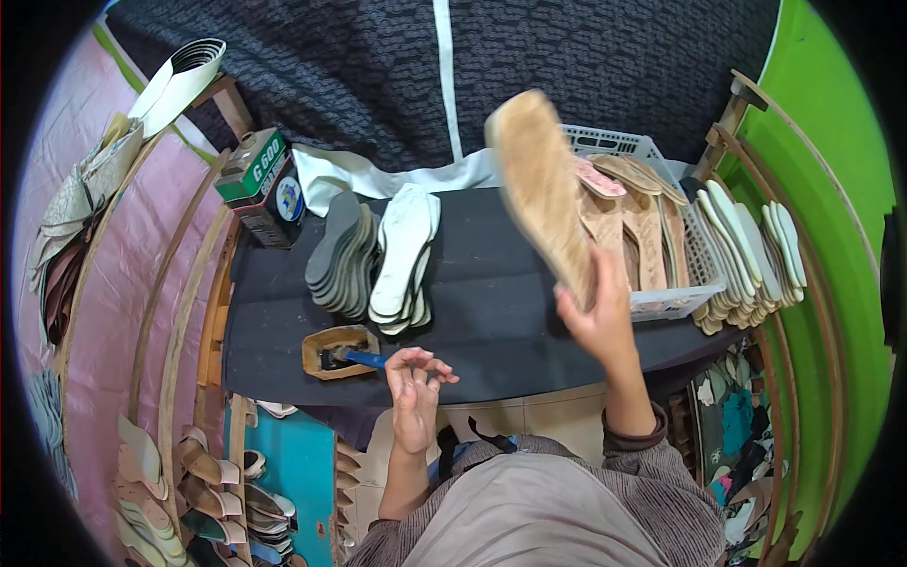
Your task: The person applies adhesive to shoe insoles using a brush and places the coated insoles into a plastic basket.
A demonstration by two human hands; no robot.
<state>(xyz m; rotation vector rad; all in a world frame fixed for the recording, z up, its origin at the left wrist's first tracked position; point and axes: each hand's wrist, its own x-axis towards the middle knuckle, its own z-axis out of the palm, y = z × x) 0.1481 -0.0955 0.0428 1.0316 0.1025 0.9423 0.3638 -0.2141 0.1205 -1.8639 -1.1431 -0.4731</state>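
My right hand (pixel 607 321) is closed on the narrow end of a tan shoe insole (pixel 540 175), which tilts up and to the left above the table. Its upper end is slightly blurred. My left hand (pixel 416 397) holds nothing, its fingers apart and loosely curled. Just left of its fingertips is the blue handle of a brush (pixel 364 357), whose head rests in a brown, stained container (pixel 316 354). Behind that lie a stack of grey insoles (pixel 342 255) and a stack of white insoles (pixel 404 250).
A white plastic basket (pixel 701 260) holds tan insoles at the table's right side. Beside it stand rows of pale soles (pixel 742 250). A green and black can (pixel 265 189) is at the back left of the black-covered table (pixel 472 312). Shoe parts (pixel 213 472) fill a lower left rack.
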